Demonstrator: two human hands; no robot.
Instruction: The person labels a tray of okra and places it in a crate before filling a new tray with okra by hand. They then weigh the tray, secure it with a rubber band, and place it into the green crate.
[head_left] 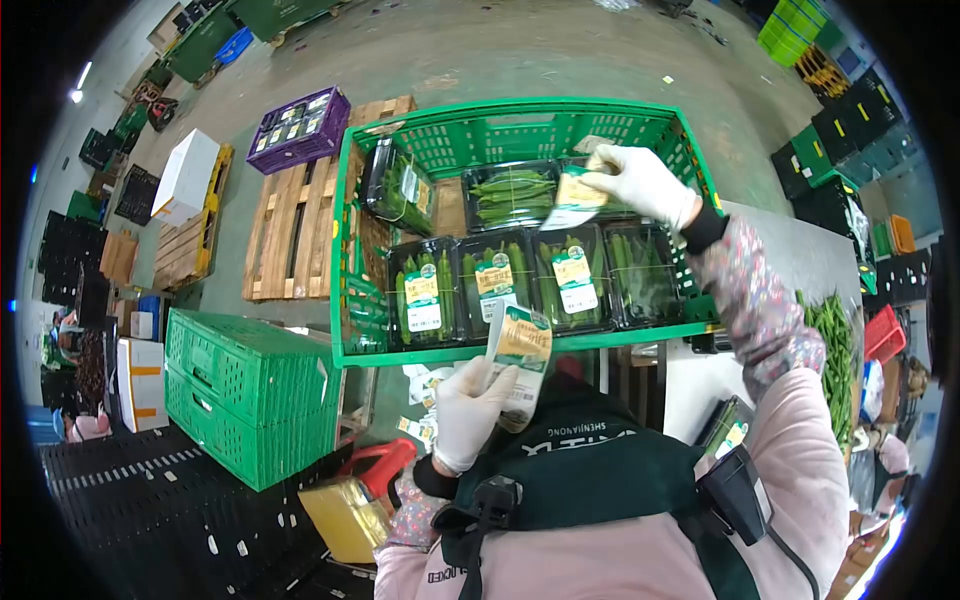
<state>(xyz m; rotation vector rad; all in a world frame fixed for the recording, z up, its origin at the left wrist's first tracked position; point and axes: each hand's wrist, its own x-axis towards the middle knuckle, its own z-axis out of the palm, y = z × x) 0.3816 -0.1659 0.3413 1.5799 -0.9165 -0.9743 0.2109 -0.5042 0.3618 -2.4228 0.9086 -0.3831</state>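
Observation:
My left hand (468, 412), in a white glove, grips a strip of printed labels (522, 362) in front of the near edge of the green crate (510, 106). My right hand (645, 182), also gloved, pinches a single label (576, 200) over the back row. Under it lies a partly hidden black tray. Beside that is a tray of long green vegetables (508, 192) without a visible label. Three trays in the front row, such as the labelled tray (575, 280), carry labels. The front-right tray (640, 275) shows none. Another tray (398, 190) leans at the crate's left end.
Folded green crates (250, 395) are stacked at the left. A purple crate (298, 130) of packed trays rests on a wooden pallet (290, 235). Loose green vegetables (828, 350) lie on the table (790, 245) at right. A gold box (348, 520) sits near my left forearm.

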